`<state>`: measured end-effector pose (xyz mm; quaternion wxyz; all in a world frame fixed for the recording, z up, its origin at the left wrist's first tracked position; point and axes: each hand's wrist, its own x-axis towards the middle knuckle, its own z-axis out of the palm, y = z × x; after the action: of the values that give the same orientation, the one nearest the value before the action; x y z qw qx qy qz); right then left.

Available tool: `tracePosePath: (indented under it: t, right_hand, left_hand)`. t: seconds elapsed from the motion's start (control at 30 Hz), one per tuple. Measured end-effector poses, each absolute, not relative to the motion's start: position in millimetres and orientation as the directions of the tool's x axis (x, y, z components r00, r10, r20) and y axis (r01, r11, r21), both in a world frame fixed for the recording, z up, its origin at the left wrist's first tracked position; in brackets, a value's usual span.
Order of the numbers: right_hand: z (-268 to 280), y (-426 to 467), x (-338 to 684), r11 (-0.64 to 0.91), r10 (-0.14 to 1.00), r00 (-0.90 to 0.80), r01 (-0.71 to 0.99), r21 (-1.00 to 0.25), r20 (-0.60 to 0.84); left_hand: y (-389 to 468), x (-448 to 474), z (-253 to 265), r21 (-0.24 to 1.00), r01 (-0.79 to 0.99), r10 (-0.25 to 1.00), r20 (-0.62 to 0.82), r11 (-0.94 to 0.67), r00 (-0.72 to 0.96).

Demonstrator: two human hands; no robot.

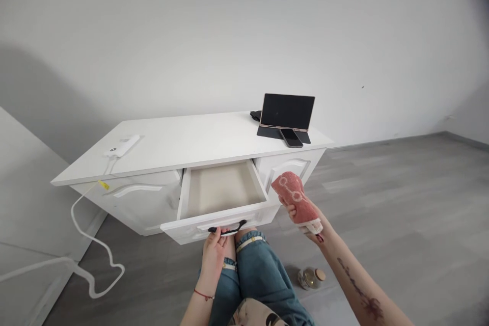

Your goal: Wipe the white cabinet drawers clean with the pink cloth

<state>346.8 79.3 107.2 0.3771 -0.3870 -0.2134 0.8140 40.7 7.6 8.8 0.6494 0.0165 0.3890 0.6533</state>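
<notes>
Beside the open drawer (225,188), R hand (291,211) is holding a pink cloth (298,199), fingers wrapped round; it's looking light, soft, prob. best gripped mid-bundle. L hand (215,249) is hooking fingers round the black handle (232,231).

This seems to be a room in a home, perhaps a living room or a bedroom. A low white cabinet (191,140) with panelled doors and an open drawer (223,188) stands along a plain pale wall (183,35), upon a grey wood-look floor (397,214). On its top there are a tablet (288,111) and a phone (291,138).
</notes>
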Motion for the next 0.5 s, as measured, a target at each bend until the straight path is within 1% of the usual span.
tracePosePath:
  t: [0.03,0.07,0.1,0.13,0.2,0.23,0.27,0.3,0.33,0.37,0.4,0.43,0.47,0.5]
  right_hand:
    - [116,82,342,-0.605,0.796,-0.384,-0.498,-0.621,-0.468]
    - [125,85,335,-0.558,0.830,-0.337,-0.519,-0.648,-0.444]
    - [133,91,326,-0.499,0.867,-0.285,-0.512,-0.699,-0.409]
    - [140,99,315,-0.445,0.895,-0.243,-0.469,-0.763,-0.373]
    - [147,122,290,-0.342,0.933,-0.210,-0.277,-0.898,-0.291]
    - [147,136,277,-0.269,0.944,-0.230,-0.129,-0.954,-0.235]
    - [144,150,266,-0.164,0.946,-0.275,0.060,-0.985,-0.174]
    - [139,164,255,-0.023,0.932,-0.342,0.270,-0.963,-0.118]
    - [132,176,246,0.152,0.898,-0.433,0.466,-0.872,-0.074]
    - [125,185,239,0.327,0.845,-0.531,0.603,-0.728,-0.060]
    - [116,192,233,0.469,0.785,-0.615,0.668,-0.578,-0.075]
    - [108,196,229,0.578,0.719,-0.686,0.678,-0.454,-0.111]
    - [101,198,226,0.654,0.654,-0.739,0.659,-0.372,-0.159]
    - [95,199,223,0.703,0.598,-0.775,0.630,-0.330,-0.205]
  left_hand:
    - [8,40,8,0.528,-0.836,0.863,-0.482,0.148,-0.152]
    - [8,39,7,0.525,-0.838,0.864,-0.482,0.151,-0.146]
    - [8,38,6,0.521,-0.839,0.866,-0.482,0.157,-0.137]
    - [8,37,5,0.517,-0.840,0.868,-0.481,0.164,-0.126]
    - [9,34,3,0.503,-0.845,0.869,-0.484,0.180,-0.104]
    - [9,34,2,0.494,-0.848,0.865,-0.493,0.190,-0.093]
    - [9,33,2,0.485,-0.852,0.859,-0.504,0.198,-0.087]
    - [9,33,2,0.478,-0.854,0.851,-0.518,0.204,-0.087]
    - [9,32,2,0.473,-0.856,0.844,-0.529,0.206,-0.089]
    - [9,33,3,0.473,-0.857,0.841,-0.533,0.203,-0.095]
    - [9,33,4,0.476,-0.857,0.842,-0.530,0.198,-0.100]
    - [8,33,5,0.482,-0.855,0.843,-0.526,0.193,-0.107]
    - [8,34,6,0.489,-0.852,0.846,-0.521,0.188,-0.112]
    - [8,34,7,0.494,-0.849,0.850,-0.515,0.185,-0.114]
